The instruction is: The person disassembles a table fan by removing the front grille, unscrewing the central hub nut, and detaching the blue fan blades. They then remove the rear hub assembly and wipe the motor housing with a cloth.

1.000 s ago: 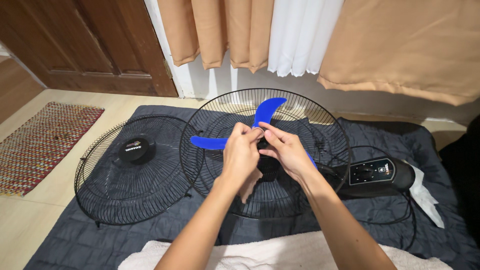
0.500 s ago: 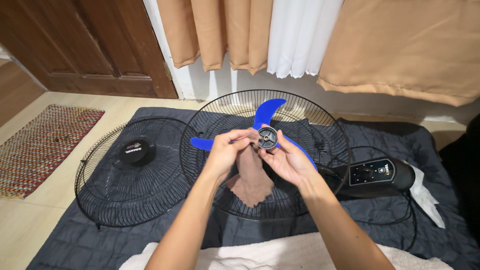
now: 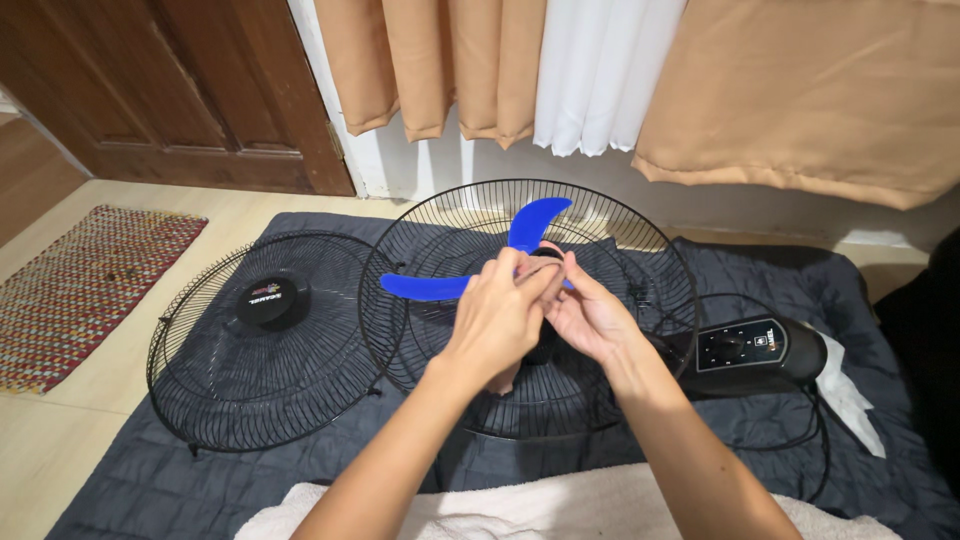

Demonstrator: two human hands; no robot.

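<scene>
Blue fan blade (image 3: 425, 287) hub pinched by left hand (image 3: 497, 318) and right hand (image 3: 592, 320).

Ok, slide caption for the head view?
Both hands meet at the hub of a blue fan blade in its rear grille.

A woven rug (image 3: 85, 280) is seen far left on the floor. A wooden door (image 3: 170, 90) and tan curtains (image 3: 800, 90) are seen beyond. A white towel (image 3: 520, 510) is laid nearest.
</scene>
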